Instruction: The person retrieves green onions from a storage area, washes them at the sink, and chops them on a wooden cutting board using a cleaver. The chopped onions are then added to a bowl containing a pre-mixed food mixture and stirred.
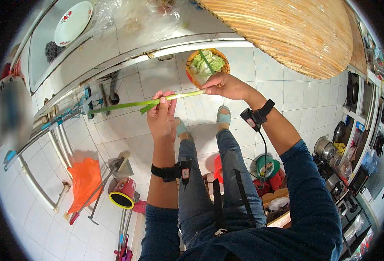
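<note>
A long green onion [128, 104] stretches almost level between my hands. My left hand [163, 118] holds its middle between thumb and fingers, and the green leaves stick out to the left. At the pale root end, my right hand [226, 86] pinches the stalk with thumb and fingertips. Beyond my right hand, a woven basket [226, 65] on the floor contains pale cabbage leaves [216, 60] and a strip of green onion leaf [205, 60]. My right hand hides part of the basket's near side.
A counter edge [165, 50] crosses ahead, with plastic bags [139, 19] and a floral plate [73, 23] on the counter side. A large round board of plant stalks [296, 32] overhangs at right. Buckets [267, 166], a dustpan [124, 164] and an orange bag [85, 182] surround my legs.
</note>
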Demonstrator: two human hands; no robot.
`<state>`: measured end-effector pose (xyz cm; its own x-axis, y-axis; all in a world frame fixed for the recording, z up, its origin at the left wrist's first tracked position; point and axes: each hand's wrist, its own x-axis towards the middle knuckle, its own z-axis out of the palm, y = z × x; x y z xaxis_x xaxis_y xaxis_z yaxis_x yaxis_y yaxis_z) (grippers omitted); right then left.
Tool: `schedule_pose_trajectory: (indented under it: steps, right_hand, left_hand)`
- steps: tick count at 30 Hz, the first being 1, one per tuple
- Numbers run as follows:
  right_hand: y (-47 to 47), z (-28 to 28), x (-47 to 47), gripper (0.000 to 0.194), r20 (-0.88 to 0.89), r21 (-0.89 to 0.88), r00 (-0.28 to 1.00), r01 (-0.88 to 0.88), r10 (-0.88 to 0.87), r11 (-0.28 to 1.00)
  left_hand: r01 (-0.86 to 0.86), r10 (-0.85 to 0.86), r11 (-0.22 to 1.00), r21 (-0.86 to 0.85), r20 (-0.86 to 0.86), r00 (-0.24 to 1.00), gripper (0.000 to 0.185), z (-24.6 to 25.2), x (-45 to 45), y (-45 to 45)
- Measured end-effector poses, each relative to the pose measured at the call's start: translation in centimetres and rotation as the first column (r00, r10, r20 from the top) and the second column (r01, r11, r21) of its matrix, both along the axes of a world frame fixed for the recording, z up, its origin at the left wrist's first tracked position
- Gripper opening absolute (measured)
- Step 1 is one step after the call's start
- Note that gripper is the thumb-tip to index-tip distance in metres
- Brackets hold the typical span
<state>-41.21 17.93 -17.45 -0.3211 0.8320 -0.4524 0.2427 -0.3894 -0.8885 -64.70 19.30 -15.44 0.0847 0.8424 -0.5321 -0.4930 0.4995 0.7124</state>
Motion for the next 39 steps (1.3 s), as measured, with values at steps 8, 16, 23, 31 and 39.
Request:
schedule_pose_trajectory:
  steps: [8,16,23,31,39]
  right_hand:
    - [-0.9,0.9,-1.3,0.012,0.201,0.397,0.962,0.094,-0.186,0.913]
    - [-1.4,-0.4,0.3,0.009,0.411,0.520,0.859,0.053,-0.305,0.852]
    - [-1.8,-2.2,1.6,0.012,0.459,0.553,0.815,0.050,-0.354,0.832]
    - [-2.2,-2.8,2.4,0.009,0.499,0.473,0.758,0.169,-0.420,0.865]
    - [-1.3,0.2,0.9,0.026,0.438,0.575,0.842,0.005,-0.314,0.818]
  left_hand:
    - [0.109,-0.108,0.993,-0.045,0.009,0.994,0.018,0.0,1.6,0.2]
    - [0.044,-0.047,0.991,-0.125,-0.022,0.999,0.015,-0.8,3.3,-0.6]
    - [-0.040,0.033,0.990,-0.137,-0.049,0.998,0.015,-0.9,4.6,-1.1]
    - [-0.134,0.124,0.981,-0.142,-0.079,0.989,0.017,-0.9,4.8,-1.5]
    - [-0.134,0.125,0.981,-0.143,-0.069,0.990,0.023,-0.8,2.8,-0.2]
